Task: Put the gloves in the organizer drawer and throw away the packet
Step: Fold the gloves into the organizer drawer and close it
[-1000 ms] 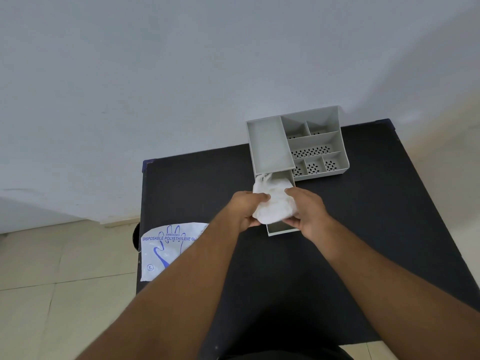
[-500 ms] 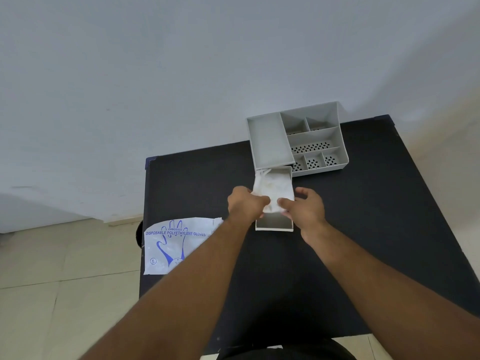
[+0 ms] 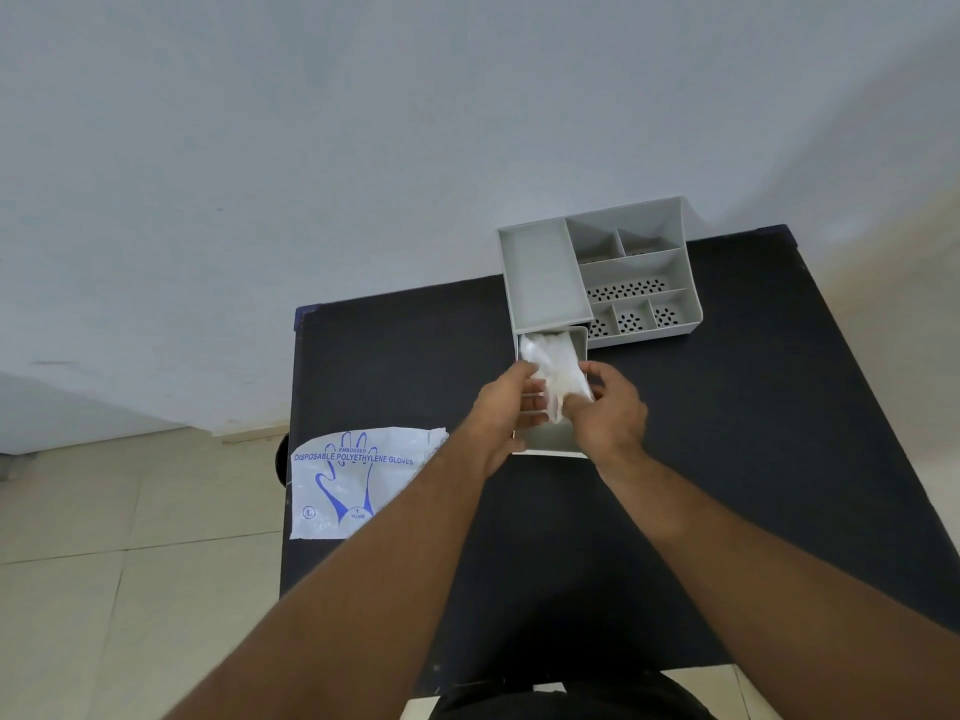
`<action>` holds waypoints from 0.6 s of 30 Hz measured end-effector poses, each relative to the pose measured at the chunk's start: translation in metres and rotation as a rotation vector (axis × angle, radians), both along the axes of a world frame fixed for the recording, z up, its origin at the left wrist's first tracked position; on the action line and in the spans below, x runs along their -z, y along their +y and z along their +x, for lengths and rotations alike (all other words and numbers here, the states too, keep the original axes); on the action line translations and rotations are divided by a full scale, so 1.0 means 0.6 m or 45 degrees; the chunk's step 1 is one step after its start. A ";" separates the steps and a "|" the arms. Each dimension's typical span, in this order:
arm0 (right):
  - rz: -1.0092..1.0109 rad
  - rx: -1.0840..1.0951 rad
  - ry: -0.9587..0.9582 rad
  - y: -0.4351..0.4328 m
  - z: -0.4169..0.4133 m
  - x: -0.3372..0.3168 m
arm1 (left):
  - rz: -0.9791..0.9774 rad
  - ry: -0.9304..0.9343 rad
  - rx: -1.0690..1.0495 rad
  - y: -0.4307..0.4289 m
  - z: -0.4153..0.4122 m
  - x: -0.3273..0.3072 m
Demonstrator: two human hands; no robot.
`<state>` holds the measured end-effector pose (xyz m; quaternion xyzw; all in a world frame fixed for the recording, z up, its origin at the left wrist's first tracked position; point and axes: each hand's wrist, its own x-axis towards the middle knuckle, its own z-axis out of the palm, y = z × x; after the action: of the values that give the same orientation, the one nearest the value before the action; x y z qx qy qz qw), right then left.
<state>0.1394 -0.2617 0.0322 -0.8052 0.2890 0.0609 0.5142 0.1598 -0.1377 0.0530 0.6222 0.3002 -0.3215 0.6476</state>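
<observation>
A grey organizer [image 3: 540, 275] stands at the back of the black table [image 3: 727, 459]. Its drawer [image 3: 550, 441] is pulled out toward me. A bundle of clear white gloves [image 3: 556, 363] lies partly inside the drawer. My left hand [image 3: 506, 407] is at the drawer's left wall, its fingers on the bundle's near end. My right hand [image 3: 608, 407] pinches the same end from the right. The empty white packet [image 3: 353, 480] with blue print lies flat at the table's left edge, partly overhanging it.
The organizer's open top has several compartments [image 3: 634, 283], some perforated. A pale wall [image 3: 363, 148] rises right behind the table. Tiled floor [image 3: 104, 589] lies to the left. A dark round object [image 3: 282, 459] shows just beside the table's left edge.
The glove bundle has gone from held above the drawer's front to lying down inside it. Both hands have shifted to its near end.
</observation>
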 end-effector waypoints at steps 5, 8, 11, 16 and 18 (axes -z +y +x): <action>0.216 0.073 0.038 0.005 -0.005 0.007 | 0.002 -0.044 0.048 -0.002 -0.003 0.016; 0.386 0.142 0.065 0.011 -0.006 0.008 | 0.261 -0.147 0.145 -0.010 0.000 0.021; 0.364 0.158 0.103 0.013 -0.003 0.011 | 0.516 -0.362 0.296 -0.013 0.002 0.024; 0.257 0.167 0.220 0.011 0.002 0.019 | 0.643 -0.510 0.434 -0.011 -0.004 0.030; 0.236 0.159 0.233 0.009 0.008 0.018 | 0.651 -0.514 0.438 -0.004 -0.004 0.032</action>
<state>0.1441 -0.2565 0.0216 -0.7258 0.3772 0.1283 0.5607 0.1575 -0.1399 0.0340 0.8561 0.1280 -0.2113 0.4539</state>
